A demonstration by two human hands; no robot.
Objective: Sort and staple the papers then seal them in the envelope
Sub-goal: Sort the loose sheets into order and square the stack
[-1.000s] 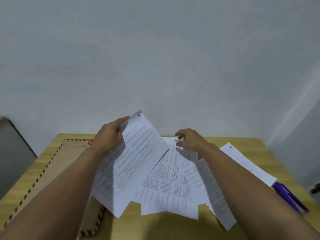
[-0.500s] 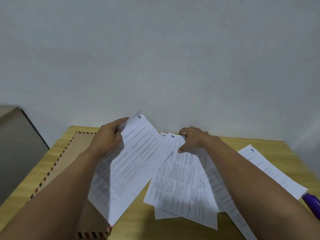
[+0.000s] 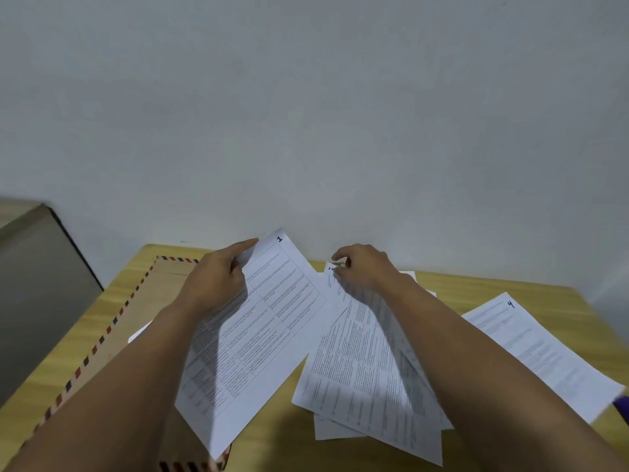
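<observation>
A white printed sheet numbered 1 (image 3: pixel 269 321) is held by the left hand (image 3: pixel 218 281); the top corner of overlapping white printed sheets (image 3: pixel 367 376) mid-surface is pinched by the right hand (image 3: pixel 364 267).

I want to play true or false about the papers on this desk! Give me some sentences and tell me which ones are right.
1. The left hand holds up the sheet marked 1. True.
2. The sheet marked 4 is in the right hand. False: it lies flat on the wooden table, off to the right; the right hand is at the top of the overlapping sheets.
3. The envelope has a striped border. True.
4. The envelope lies on the right side of the table. False: it lies on the left, under the left arm.
</observation>
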